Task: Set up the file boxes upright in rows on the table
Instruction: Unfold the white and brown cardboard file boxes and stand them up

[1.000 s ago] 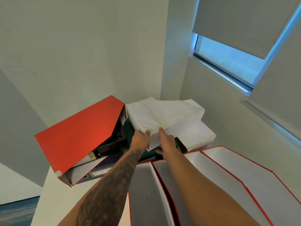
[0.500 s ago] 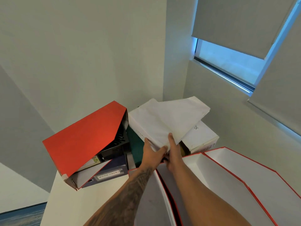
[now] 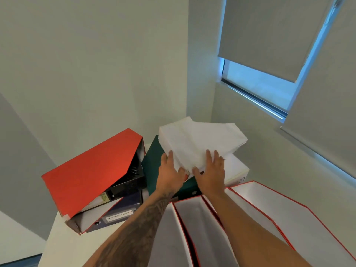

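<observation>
Spread wider now, both hands, left (image 3: 169, 175) and right (image 3: 212, 173), clasp the paper stack (image 3: 200, 141).

White spine label (image 3: 120, 216) on blue binder (image 3: 113, 214): handwritten, unreadable. Small mark on white box (image 3: 238, 175), illegible. No other text.

a window (image 3: 256, 89) sits in the right wall, its grey blind (image 3: 269, 33) pulled halfway down; pale walls (image 3: 96, 64) meet in a corner.
</observation>
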The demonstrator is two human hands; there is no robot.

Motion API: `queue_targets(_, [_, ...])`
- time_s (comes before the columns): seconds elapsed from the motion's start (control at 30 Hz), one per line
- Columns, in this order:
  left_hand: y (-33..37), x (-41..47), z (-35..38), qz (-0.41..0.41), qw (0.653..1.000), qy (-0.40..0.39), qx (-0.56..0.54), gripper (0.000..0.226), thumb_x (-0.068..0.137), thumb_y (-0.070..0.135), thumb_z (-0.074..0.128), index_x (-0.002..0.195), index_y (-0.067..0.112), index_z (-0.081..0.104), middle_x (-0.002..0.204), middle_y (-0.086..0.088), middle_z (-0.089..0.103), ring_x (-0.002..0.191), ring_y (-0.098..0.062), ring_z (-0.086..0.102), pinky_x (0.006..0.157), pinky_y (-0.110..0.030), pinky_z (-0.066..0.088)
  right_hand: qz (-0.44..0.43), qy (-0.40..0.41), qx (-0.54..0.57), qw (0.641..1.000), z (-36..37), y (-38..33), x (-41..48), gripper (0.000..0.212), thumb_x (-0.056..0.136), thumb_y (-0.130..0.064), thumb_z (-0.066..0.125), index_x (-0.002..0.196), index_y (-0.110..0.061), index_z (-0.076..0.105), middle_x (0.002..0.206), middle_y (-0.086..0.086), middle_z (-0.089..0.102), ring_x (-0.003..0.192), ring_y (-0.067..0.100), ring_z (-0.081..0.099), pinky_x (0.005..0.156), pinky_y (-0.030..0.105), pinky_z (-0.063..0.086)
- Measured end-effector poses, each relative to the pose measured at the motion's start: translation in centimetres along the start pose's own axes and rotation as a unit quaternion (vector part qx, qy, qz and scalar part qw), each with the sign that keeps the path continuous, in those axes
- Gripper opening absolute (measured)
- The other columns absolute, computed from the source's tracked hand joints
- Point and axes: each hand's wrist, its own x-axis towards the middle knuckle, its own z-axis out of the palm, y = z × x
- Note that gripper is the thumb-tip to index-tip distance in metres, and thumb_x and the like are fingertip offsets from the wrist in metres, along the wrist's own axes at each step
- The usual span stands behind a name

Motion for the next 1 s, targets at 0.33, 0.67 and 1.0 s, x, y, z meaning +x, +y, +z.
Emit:
queue_targets(0.33, [-1.6, 2.8, 1.6, -0.019, 0.998, -0.006, -0.056, 0.045, 0.097, 0.035, 0.058, 0.139, 0.02, 0.046, 0.149, 0.001, 0.038, 0.122, -0.019, 0.053, 0.102, -0.031, 0.047, -0.099, -0.085, -0.031, 0.991, 1.4, -1.2, 2.4, 0.049, 0.098, -0.058, 0.05, 0.133, -0.023, 0.053, 0.152, 0.002, 0.04, 0.127, 0.025, 0.055, 0.099, 0.033, 0.051])
queue_targets(0.67, [-1.9, 6.1, -0.5, -0.108, 0.974, 0.041, -0.197, 0.071, 0.1, 0.051, 0.049, 0.157, 0.017, 0.025, 0.164, -0.002, 0.021, 0.146, -0.026, 0.033, 0.118, -0.044, 0.031, 0.113, 0.035, 0.204, 0.972, 0.6, -0.3, 0.1, 0.064, 0.084, -0.042, 0.079, 0.134, -0.022, 0.045, 0.142, 0.001, 0.043, 0.123, 0.02, 0.052, 0.095, 0.031, 0.051])
queue_targets(1.0, [-0.8, 8.1, -1.3, -0.179, 0.913, 0.01, -0.366, 0.089, 0.09, 0.078, 0.032, 0.16, 0.025, 0.019, 0.165, 0.0, 0.024, 0.147, -0.026, 0.031, 0.121, -0.049, 0.025, 0.153, 0.045, 0.268, 0.95, -3.4, 1.5, -0.1, 0.069, 0.097, -0.028, 0.066, 0.154, -0.026, 0.028, 0.154, 0.004, 0.039, 0.141, 0.029, 0.041, 0.113, 0.047, 0.039])
